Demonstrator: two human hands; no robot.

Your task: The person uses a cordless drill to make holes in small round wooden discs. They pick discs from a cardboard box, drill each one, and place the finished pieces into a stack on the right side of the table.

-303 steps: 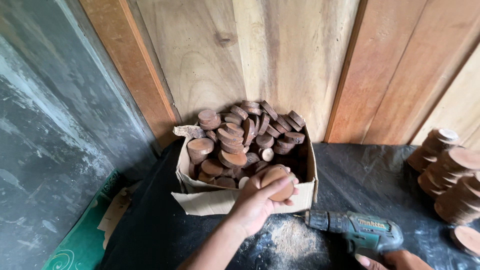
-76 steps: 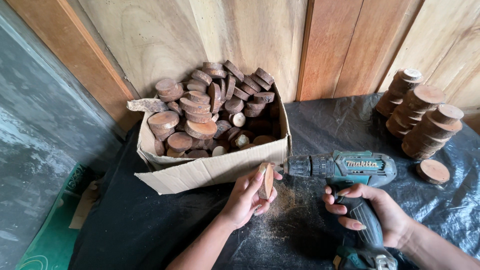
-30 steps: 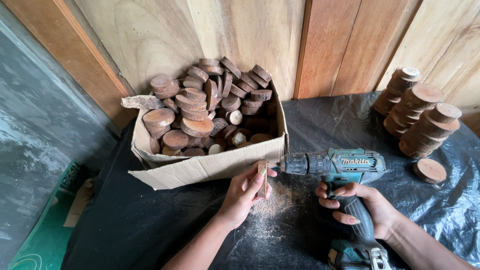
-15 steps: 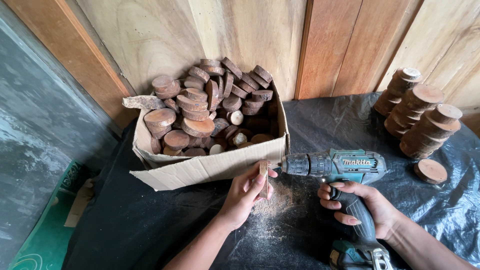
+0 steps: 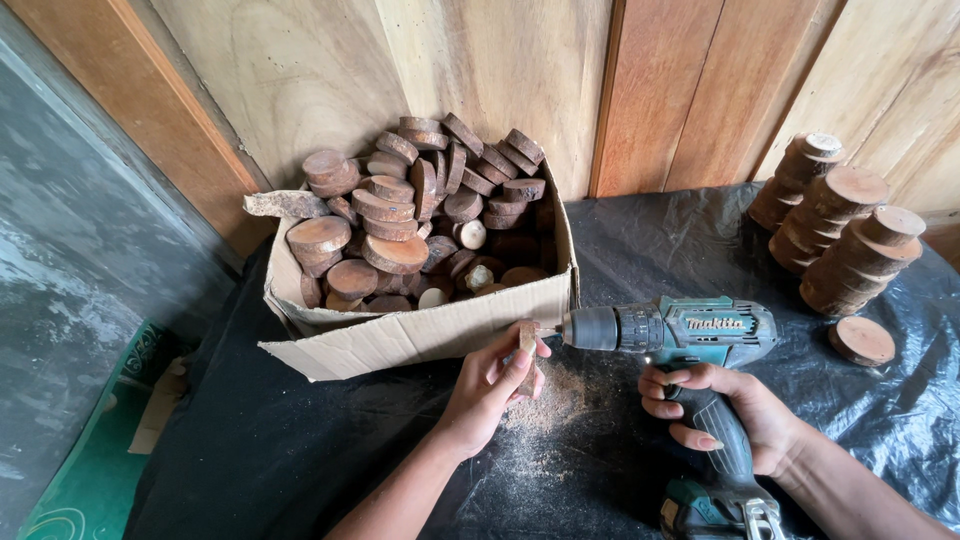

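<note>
Left hand grips a wood disc on edge against the drill, which the right hand clasps, beside the cardboard box mid-bench.

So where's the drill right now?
In the head view, the drill is right of centre, gripped by the right hand, its bit against the wood slice held by the left hand.

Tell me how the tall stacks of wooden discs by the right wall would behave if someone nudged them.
The stacks of wooden discs lean and their slices sit unevenly, so a nudge would probably topple them. Each disc is round, so fallen ones might roll on edge. The crinkled black plastic sheet beneath looks slick and uneven, likely giving a poor footing.
</note>
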